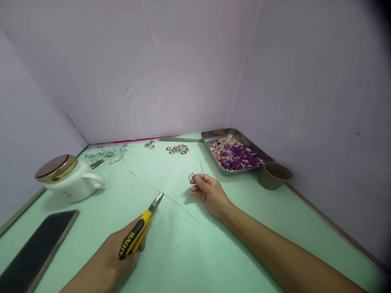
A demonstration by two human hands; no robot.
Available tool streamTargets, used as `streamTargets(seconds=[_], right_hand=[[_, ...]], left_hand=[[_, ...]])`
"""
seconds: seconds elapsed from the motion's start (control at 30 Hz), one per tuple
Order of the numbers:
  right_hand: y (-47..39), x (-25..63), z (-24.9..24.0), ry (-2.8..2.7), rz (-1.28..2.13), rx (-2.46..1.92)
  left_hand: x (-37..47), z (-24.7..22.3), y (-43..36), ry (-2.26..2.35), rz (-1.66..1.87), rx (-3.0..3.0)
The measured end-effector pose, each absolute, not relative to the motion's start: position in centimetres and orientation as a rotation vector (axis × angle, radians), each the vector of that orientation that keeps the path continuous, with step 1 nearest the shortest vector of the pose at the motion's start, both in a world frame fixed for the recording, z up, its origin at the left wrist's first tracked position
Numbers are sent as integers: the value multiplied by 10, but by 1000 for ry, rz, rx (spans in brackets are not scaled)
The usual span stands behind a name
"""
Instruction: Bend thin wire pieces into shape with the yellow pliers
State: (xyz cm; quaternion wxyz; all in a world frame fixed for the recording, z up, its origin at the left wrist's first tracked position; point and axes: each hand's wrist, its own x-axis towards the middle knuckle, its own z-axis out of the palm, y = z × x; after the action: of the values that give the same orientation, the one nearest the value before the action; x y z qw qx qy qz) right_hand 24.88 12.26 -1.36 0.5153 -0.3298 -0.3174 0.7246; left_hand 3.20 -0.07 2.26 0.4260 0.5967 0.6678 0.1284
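Note:
My left hand (124, 252) is wrapped round the handles of yellow and black pliers (139, 235), whose metal jaws point up and away over the table. Close to the jaw tips a thin wire (182, 206) crosses the green tabletop (171, 260). Between the thumb and fingertips of my right hand (210, 193) is a small ring of twisted wire (191, 177). Fine wire ends (200, 165) rise just beyond that hand.
A metal tray (227, 171) of mixed beads and a brown cup (275, 176) stand right. Beaded rings (177, 149) and loose wire pieces (110, 154) lie at the back. Left are a lidded white mug (71, 183) and a phone (36, 248).

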Motion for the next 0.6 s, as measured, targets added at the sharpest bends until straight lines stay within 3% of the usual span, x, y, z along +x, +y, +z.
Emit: streamTargets(seconds=[0.23,0.37,0.6], right_hand=[[118,250,-11,-764,1745,-818],[128,236,-3,-887,1717,-1051],[224,153,12,-1291,1506,-1336]], left_hand=[[35,35,-3,1607,351,1568],[33,26,-2,1544,437,1513],[33,28,5,1500,438,1312]])
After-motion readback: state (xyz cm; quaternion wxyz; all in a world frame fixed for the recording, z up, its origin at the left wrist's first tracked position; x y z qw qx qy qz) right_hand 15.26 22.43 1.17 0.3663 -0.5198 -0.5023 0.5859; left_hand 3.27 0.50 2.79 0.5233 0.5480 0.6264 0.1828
